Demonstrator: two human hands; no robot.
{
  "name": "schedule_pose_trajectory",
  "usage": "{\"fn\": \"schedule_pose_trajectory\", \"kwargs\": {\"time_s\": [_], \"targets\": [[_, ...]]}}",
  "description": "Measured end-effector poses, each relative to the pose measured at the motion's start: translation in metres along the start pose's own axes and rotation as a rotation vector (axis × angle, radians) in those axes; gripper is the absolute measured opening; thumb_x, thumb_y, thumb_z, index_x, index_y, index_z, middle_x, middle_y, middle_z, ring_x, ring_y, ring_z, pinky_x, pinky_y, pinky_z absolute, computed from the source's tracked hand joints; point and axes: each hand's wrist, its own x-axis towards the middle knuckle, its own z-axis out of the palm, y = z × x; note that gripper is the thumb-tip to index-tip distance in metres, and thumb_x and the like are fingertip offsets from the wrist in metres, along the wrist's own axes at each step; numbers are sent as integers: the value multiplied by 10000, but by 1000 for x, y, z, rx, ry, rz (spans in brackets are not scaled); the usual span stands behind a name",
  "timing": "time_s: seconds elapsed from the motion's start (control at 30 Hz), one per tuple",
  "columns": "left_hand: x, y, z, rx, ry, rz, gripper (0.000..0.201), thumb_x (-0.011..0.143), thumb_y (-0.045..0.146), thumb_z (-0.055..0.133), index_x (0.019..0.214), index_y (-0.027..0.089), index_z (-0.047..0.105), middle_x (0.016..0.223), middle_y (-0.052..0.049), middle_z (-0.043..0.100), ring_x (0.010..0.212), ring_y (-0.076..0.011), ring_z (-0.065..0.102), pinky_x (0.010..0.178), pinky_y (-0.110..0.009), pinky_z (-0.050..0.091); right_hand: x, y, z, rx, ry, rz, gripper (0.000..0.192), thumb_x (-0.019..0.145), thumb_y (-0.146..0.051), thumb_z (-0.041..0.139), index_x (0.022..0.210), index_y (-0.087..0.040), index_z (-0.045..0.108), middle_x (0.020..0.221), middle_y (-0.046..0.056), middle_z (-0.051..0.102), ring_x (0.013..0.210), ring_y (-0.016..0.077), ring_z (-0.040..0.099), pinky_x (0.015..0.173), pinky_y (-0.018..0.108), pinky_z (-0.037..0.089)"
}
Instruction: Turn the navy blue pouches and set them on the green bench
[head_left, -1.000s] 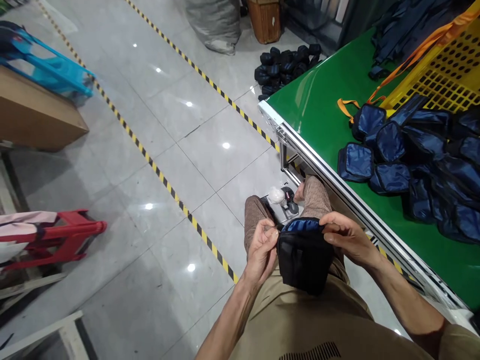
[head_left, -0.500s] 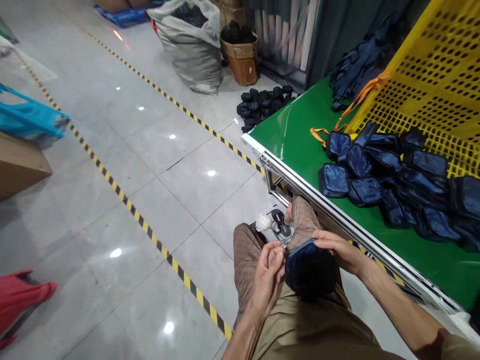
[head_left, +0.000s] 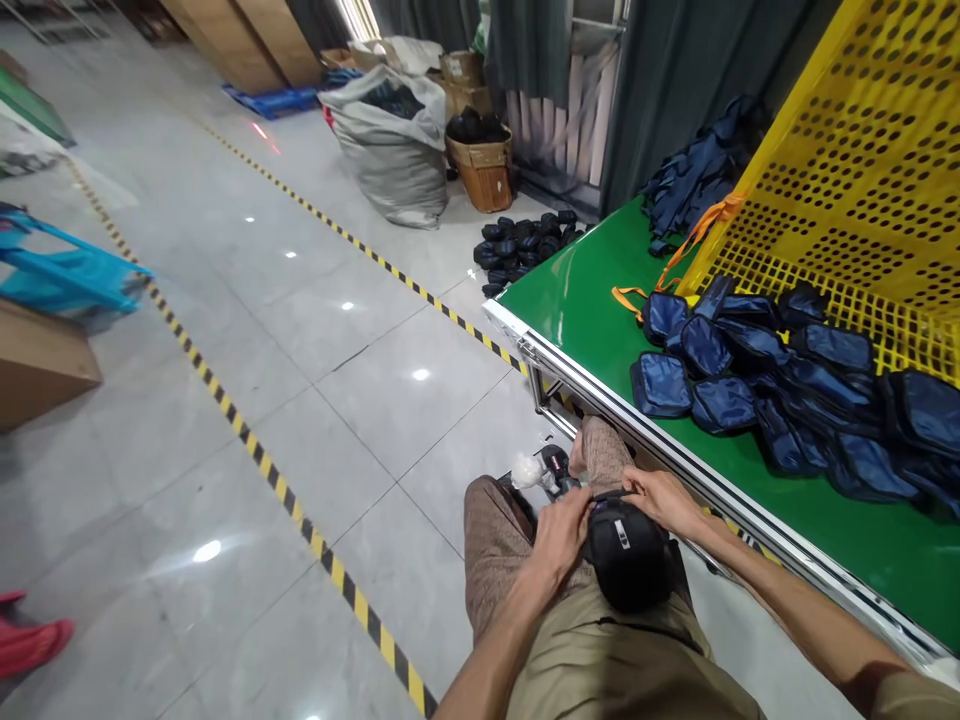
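Note:
A small black pouch (head_left: 634, 565) with a white label rests in my lap between my thighs. My left hand (head_left: 561, 530) is closed on its upper left edge, fingers bent over the rim. At the upper right edge, my right hand (head_left: 661, 500) pinches the pouch along its top. Exactly what the fingertips grip there is partly hidden. To the right, several navy blue pouches (head_left: 660, 385) lie heaped on the green tabletop (head_left: 559, 285) beside my right arm.
A yellow perforated basket (head_left: 847, 170) lies tipped behind the heap, with an orange strap (head_left: 697, 230) by it. Black pouches (head_left: 525, 245) lie on the floor past the table corner, near a white sack (head_left: 397, 150) and a brown basket (head_left: 480, 170). A blue stool (head_left: 67, 260) stands left.
The pouch has turned from its blue, shadowed side to its black side with the label showing. My left hand has shifted right and downward onto its edge. The view has tilted up slightly.

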Motion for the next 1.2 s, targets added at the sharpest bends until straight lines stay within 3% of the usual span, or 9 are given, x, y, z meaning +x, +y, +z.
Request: {"fn": "schedule_pose_trajectory", "kwargs": {"time_s": [0.13,0.33,0.47,0.53,0.6,0.73,0.83,1.03,1.2], "targets": [[5,-8,13,165,-32,22,284,1066,187,504,1223,232,736,1119,-111,782,944,-265,759,762,-316,443,0,12,-9,-249,-99,-129,124,1094,-348,516,1141,-246,568,898,39,722,785,242,675,739,310,380],[-14,-27,8,-287,345,-214,450,1157,440,353,1247,227,739,1154,-151,822,1084,-299,783,952,-386,549,28,-21,-50,-176,-99,-250,85,1087,-328,558,1043,-257,576,787,14,698,739,236,688,707,294,435],[-27,-32,7,-337,402,-274,479,1100,579,457,1249,207,720,1031,-122,795,969,-300,747,907,-405,555,94,-45,-112,359,324,-260,335,1142,-532,476,1306,-262,588,800,-1,746,671,215,703,662,293,555],[-34,-31,12,-345,383,-288,518,1082,647,474,1210,208,719,860,-55,715,820,-274,687,826,-382,542,126,-39,-142,508,630,-328,516,1119,-562,495,1551,-279,491,1283,113,802,1050,243,795,883,378,651],[-39,-29,20,-378,385,-307,551,1068,685,485,1231,212,717,789,-10,639,767,-260,647,799,-371,534,144,-18,-158,384,767,-320,704,1068,-536,573,1696,-276,389,1627,171,639,1372,288,714,1108,471,612],[-42,-28,34,-450,385,-335,587,1034,721,505,1258,220,712,783,10,586,779,-260,635,822,-375,542,136,38,-138,-230,453,8,958,932,-475,823,1757,-186,431,1823,238,402,1668,436,429,1338,585,411],[-39,-26,40,-453,281,-307,553,1031,688,490,1230,223,712,780,9,598,775,-256,641,825,-372,530,118,63,-99,-430,396,264,822,1038,-478,740,1694,-40,510,1741,340,477,1639,483,462,1317,603,433],[-28,-8,42,-434,26,-176,475,1068,644,481,1144,243,724,783,0,636,791,-233,655,816,-347,506,95,58,-69,-455,554,87,531,1181,-291,349,1473,-61,728,1549,262,709,1486,350,666,1319,509,483],[-3,24,29,-935,42,-233,788,978,953,475,1174,212,658,842,6,655,585,-142,566,601,-284,496,31,41,-62,-187,716,-297,490,1225,-404,425,1537,-186,733,1546,148,741,1442,304,715,1293,529,550]]}}
